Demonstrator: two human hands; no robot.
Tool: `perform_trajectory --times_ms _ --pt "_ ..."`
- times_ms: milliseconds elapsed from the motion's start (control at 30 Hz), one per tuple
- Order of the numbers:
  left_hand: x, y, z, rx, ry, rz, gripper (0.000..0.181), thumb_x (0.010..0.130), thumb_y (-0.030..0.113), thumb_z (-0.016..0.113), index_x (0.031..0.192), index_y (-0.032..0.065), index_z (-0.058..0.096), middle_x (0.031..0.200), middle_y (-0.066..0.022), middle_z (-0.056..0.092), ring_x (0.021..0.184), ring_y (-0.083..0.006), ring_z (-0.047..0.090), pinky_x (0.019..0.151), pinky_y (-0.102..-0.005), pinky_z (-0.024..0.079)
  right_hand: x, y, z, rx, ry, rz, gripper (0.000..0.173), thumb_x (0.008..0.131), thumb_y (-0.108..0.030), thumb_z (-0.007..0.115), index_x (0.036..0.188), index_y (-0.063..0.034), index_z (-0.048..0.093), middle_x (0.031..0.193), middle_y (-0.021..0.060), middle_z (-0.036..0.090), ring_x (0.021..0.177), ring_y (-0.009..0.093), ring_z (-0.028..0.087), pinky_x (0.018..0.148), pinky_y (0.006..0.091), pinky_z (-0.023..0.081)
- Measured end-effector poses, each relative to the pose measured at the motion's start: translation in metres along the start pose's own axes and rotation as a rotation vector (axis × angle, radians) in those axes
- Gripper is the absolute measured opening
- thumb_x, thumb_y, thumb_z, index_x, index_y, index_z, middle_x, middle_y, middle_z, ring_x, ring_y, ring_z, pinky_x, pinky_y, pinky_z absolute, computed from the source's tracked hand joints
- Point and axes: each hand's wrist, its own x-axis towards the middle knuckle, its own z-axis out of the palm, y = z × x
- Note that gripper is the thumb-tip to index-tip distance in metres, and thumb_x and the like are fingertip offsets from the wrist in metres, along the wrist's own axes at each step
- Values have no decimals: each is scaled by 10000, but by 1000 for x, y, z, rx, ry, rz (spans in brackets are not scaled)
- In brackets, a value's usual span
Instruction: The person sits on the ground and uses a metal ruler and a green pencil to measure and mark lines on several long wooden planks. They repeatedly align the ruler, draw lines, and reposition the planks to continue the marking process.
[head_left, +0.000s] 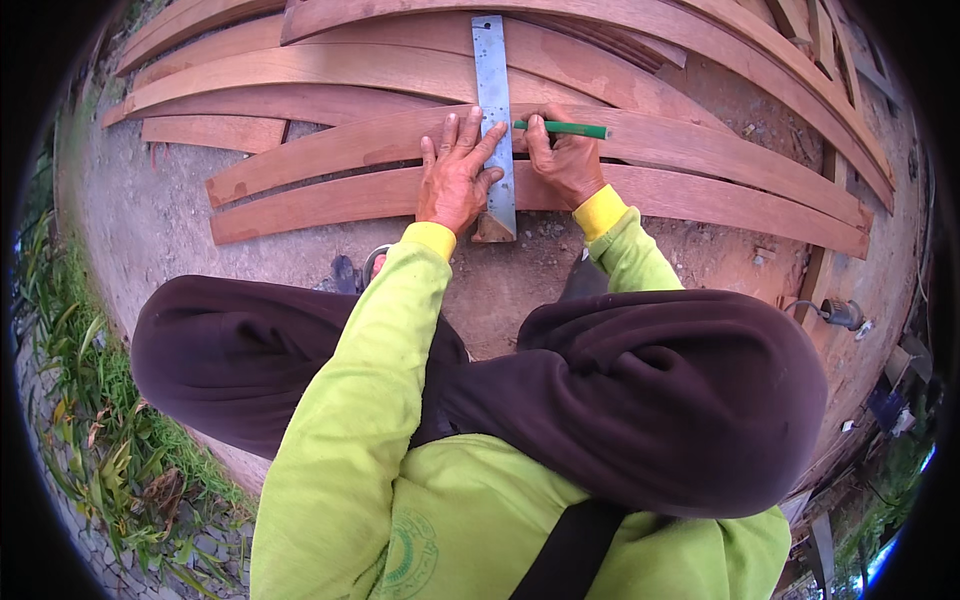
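Two reddish wooden boards lie side by side before me, a farther board (337, 142) and a nearer board (322, 202), with a narrow dark gap between them. A spotted metal square (493, 75) lies across both, its brownish end past the nearer board's front edge. Fingers spread, my left hand (456, 176) presses flat on the farther board and holds the square down with index finger and thumb. My right hand (564, 159) grips a green carpenter's pencil (570, 129). The pencil's left end is beside the square's right edge, over the farther board; contact cannot be made out.
More long curved boards (300, 67) overlap beyond, and a short board piece (214, 133) lies at left. A timber bearer (817, 281) runs under the boards at right, near a grey cylindrical object with a cable (844, 313). Plants (112, 465) border the dusty ground at left.
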Motion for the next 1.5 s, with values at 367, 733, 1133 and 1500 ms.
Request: perform_trajectory --times_ms 367,733,1133,1500 --pt "1 2 -5 -20 -17 -6 669 846 257 673 1445 341 388 1572 -34 234 1446 -329 192 1138 -605 141 -7 -15 -15 99 14 57 115 948 -96 537 916 -8 604 669 88 652 626 141 668 543 286 515" --pt "0 2 -3 -26 -19 -14 668 846 242 671 1443 345 391 1572 -34 234 1447 -328 191 1137 -607 139 15 -9 -10 101 -39 40 126 957 -110 542 959 0 603 718 92 662 662 130 660 569 274 511" --pt "1 2 -2 -7 4 12 665 843 237 673 1441 332 398 1565 -47 252 1438 -342 215 1126 -616 166 27 -9 -6 16 1 -8 105 915 -88 569 900 7 612 679 129 660 590 192 671 544 303 515" --pt "-1 1 3 12 19 -8 663 828 257 684 1428 342 414 1556 -33 273 1434 -319 233 1137 -605 157 2 -4 -1 -60 -48 70 150 891 -103 569 785 -3 607 621 189 606 564 340 636 507 405 473"
